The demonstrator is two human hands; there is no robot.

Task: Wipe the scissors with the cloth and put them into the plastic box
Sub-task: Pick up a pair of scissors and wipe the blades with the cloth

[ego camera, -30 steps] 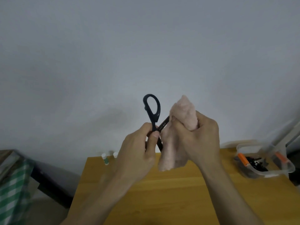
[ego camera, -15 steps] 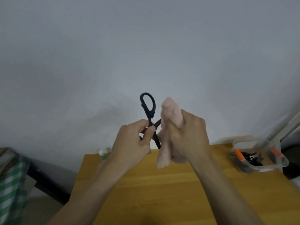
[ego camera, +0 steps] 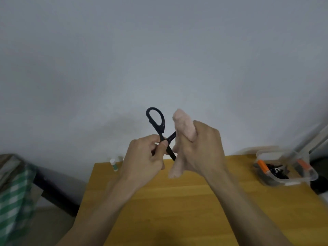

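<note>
Head view, scissors (ego camera: 157,125) upright, handle loop topmost

Both hands raised mid-frame, forearms converging from the lower edge.
Left hand (ego camera: 143,157) pinches the scissors (ego camera: 158,127) near the pivot with thumb and curled fingers; right hand (ego camera: 200,148) is fisted around the cloth (ego camera: 183,125), knuckles toward the camera.
</note>
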